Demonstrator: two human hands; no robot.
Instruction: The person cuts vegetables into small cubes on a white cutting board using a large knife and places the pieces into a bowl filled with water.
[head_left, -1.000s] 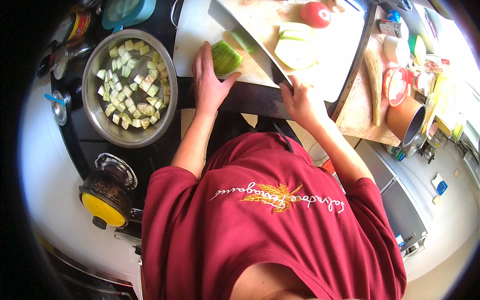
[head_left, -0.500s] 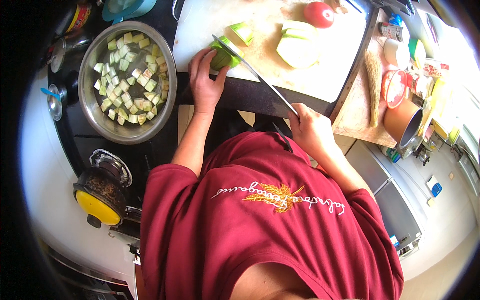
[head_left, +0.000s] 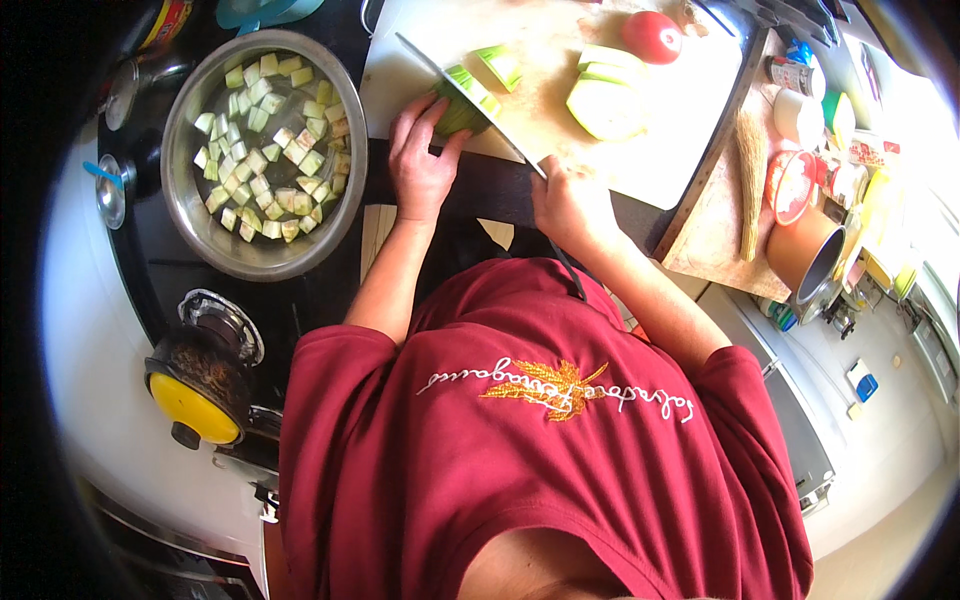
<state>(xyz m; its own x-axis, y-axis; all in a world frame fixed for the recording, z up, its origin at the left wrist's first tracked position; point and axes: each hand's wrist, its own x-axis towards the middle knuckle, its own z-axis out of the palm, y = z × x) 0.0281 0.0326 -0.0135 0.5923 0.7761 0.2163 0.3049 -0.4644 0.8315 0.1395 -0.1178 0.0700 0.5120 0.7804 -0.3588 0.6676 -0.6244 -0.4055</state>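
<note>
My left hand (head_left: 422, 165) presses its curled fingers on a cut piece of green-skinned, pale-fleshed vegetable (head_left: 459, 115) at the near left edge of a white cutting board (head_left: 545, 115). In my right hand (head_left: 573, 205) is the handle of a long kitchen knife (head_left: 507, 139). Its blade slants up to the left, across the vegetable piece, close to my left fingertips. A green wedge (head_left: 498, 67) lies just beyond. Farther right on the board sit larger pale-green slices (head_left: 606, 106) and a red tomato (head_left: 651, 37).
Left of the board stands a steel bowl (head_left: 176, 165) with several diced pieces in liquid. A dark pot with a yellow lid (head_left: 198, 402) is nearer me. To the right, a wooden board (head_left: 700, 240) bears a brown stick-like object (head_left: 749, 190), beside an orange-brown pot (head_left: 800, 245) and jars.
My right hand has moved left, carrying the knife, whose blade now reaches farther across the vegetable piece and past it. My left hand still holds the piece down.
</note>
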